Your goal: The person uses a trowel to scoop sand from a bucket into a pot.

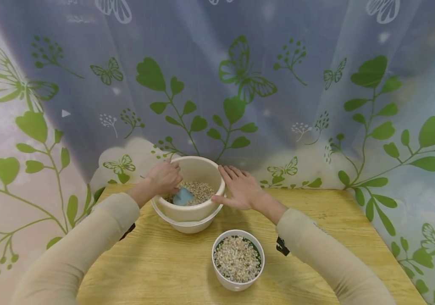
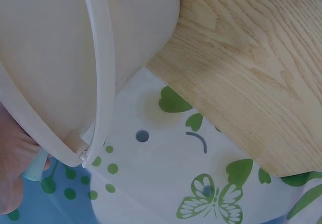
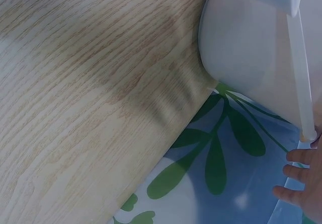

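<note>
A cream bucket (image 1: 192,169) with gravel-like grains inside stands at the far side of the wooden table (image 1: 316,220). My left hand (image 1: 165,178) reaches over its left rim and grips a light blue scoop (image 1: 183,197) that lies on the grains. My right hand (image 1: 240,186) lies flat with straight fingers against the bucket's right rim. A white pot (image 1: 238,259) full of the same grains stands nearer me. The left wrist view shows the bucket's outer wall (image 2: 55,58), its thin handle (image 2: 103,83) and the scoop's handle (image 2: 35,168) beside my palm. In the right wrist view, my fingertips (image 3: 299,176) show beside the bucket (image 3: 246,53).
A curtain printed with green leaves and butterflies (image 1: 217,84) hangs right behind the table and drapes past its far edge. The table's edges lie close on the left and right. Bare wood shows around the white pot.
</note>
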Available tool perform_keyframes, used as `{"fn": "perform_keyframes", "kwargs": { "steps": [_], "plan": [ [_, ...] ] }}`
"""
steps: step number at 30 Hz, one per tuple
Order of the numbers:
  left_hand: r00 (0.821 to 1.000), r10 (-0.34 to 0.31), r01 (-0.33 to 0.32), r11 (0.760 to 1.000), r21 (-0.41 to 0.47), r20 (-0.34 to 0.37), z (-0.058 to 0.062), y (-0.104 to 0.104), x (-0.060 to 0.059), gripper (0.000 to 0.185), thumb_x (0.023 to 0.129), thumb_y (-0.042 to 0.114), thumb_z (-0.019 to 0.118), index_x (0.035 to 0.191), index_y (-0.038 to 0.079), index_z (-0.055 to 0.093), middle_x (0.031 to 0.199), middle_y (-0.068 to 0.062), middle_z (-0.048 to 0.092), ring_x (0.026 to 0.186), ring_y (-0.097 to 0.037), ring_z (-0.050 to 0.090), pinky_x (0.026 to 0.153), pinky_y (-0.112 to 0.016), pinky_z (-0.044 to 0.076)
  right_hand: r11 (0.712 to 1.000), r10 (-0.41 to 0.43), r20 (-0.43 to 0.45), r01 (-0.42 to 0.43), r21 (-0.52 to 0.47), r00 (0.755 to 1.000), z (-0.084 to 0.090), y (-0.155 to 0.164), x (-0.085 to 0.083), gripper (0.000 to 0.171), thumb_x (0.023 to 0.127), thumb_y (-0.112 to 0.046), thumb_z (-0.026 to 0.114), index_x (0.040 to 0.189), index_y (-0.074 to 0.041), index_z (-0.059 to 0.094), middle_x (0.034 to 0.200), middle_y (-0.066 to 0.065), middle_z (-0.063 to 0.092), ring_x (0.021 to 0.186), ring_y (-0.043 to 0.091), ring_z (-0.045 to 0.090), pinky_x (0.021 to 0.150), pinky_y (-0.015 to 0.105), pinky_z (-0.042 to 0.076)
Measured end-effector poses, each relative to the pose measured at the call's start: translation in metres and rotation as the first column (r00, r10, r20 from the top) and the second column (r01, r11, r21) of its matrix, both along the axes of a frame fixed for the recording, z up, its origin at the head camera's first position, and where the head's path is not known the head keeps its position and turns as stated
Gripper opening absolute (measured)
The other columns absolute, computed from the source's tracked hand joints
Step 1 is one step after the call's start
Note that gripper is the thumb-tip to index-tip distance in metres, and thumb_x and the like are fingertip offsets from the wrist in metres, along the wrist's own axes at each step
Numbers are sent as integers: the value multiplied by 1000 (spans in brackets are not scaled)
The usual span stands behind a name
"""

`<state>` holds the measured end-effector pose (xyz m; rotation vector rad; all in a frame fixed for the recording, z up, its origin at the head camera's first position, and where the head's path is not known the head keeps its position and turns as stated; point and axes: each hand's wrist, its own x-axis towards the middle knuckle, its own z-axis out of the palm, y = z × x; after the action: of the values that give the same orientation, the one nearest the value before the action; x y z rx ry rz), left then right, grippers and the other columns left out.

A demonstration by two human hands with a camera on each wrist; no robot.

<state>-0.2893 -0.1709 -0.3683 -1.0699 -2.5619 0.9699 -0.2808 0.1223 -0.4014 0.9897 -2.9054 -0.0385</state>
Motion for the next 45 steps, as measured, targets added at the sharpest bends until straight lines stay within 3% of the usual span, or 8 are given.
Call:
{"fn": "perform_keyframes", "kwargs": {
  "steps": [6, 10, 14, 20, 29, 39, 45],
  "plan": [
    [1000, -23, 24, 1000, 5, -18, -2, -1, -1, 49, 94, 63, 67, 81, 17, 71, 85, -2, 71, 85, -20, 61, 83, -38, 53, 1000, 0, 0, 0, 0, 1000, 1, 0, 1, 136, 75, -102, -8, 170, -7, 9, 174, 19, 26, 161, 39, 31, 125, 58, 36],
    [999, -42, 42, 999, 31, -20, -2, -1, 0, 47, 94, 63, 68, 84, 17, 72, 86, -2, 72, 88, -21, 63, 87, -41, 56, 1000, -1, 3, 1, -14, 1000, 0, 0, 0, 137, 73, -103, -9, 170, -7, 9, 174, 19, 27, 161, 40, 31, 125, 59, 36],
    [999, -27, 25, 997, 67, 24, -1, -1, 2, 45, 96, 60, 67, 91, 16, 75, 90, -4, 72, 92, -23, 64, 95, -46, 57, 1000, -1, 15, 1, -18, 1000, -1, 0, -1, 136, 74, -103, -8, 170, -7, 8, 175, 19, 25, 161, 40, 29, 126, 59, 35],
    [998, -25, 18, 993, 115, 61, 1, 0, 4, 44, 99, 58, 64, 103, 16, 79, 94, -7, 74, 93, -26, 65, 91, -48, 59, 1000, 6, 8, -5, -24, 1000, 0, 1, -1, 132, 78, -101, -4, 170, -7, 8, 175, 19, 25, 161, 40, 29, 126, 60, 35],
    [998, -27, 18, 990, 141, 63, -2, 0, 7, 47, 100, 60, 62, 103, 16, 78, 90, -7, 73, 86, -24, 63, 81, -43, 59, 1000, 1, 26, 0, -30, 1000, 0, 0, 0, 134, 77, -102, -4, 170, -7, 8, 175, 19, 24, 161, 41, 28, 124, 61, 37],
    [997, -30, 18, 985, 169, 70, -4, 0, 6, 47, 101, 59, 60, 105, 15, 77, 97, -9, 75, 95, -27, 66, 90, -47, 60, 1000, -1, 31, 2, -31, 1000, -1, 0, -1, 128, 81, -100, 2, 170, -8, 7, 176, 18, 24, 162, 39, 28, 127, 59, 34],
    [997, -27, 12, 982, 189, 74, -4, -1, 6, 48, 101, 60, 59, 107, 16, 77, 97, -9, 75, 92, -25, 66, 82, -44, 61, 1000, -7, 40, 8, -28, 999, -3, -1, -1, 133, 76, -102, -6, 170, -9, 6, 176, 17, 22, 163, 38, 27, 127, 59, 33]
  ]
}}
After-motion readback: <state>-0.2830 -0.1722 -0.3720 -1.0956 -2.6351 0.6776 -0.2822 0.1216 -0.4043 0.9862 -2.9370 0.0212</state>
